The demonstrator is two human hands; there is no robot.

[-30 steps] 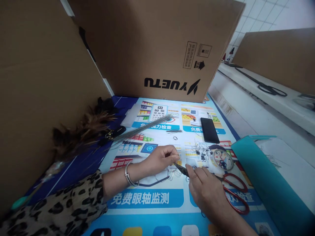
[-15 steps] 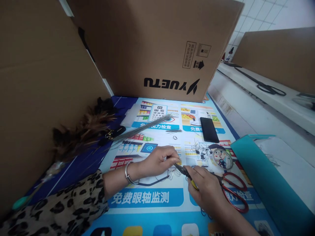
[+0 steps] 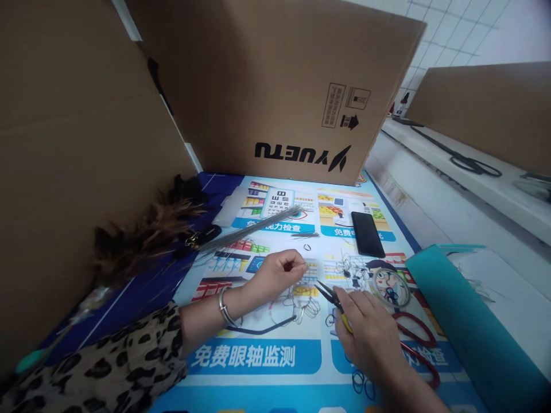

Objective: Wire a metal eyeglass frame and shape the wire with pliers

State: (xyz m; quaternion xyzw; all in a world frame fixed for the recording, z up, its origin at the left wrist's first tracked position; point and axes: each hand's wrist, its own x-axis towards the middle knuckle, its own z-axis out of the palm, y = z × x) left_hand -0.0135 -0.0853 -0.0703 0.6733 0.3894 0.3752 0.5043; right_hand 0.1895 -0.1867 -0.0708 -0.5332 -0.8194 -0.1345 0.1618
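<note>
My left hand (image 3: 279,275) is closed in a pinch above the printed mat; whatever sits between thumb and forefinger is too small to name. To its right, my right hand (image 3: 370,324) grips yellow-handled pliers (image 3: 330,295), whose jaws are slightly parted and touch nothing visible. Below and between the hands lie thin wire loops (image 3: 306,310). Small dark rings (image 3: 364,384) rest near the front edge, below my right hand. Red-handled scissors (image 3: 419,330) lie partly hidden behind that hand.
A bundle of thin wires (image 3: 253,229), a black phone (image 3: 368,234) and a round clear dish (image 3: 391,287) lie farther back. Brown feathers (image 3: 142,229) are at left. A teal box (image 3: 465,321) stands at right, and a large carton (image 3: 275,86) behind.
The pliers have come away from my left fingertips and their jaws have parted. My left hand has moved slightly left and up, revealing more wire loops. The view has tilted slightly.
</note>
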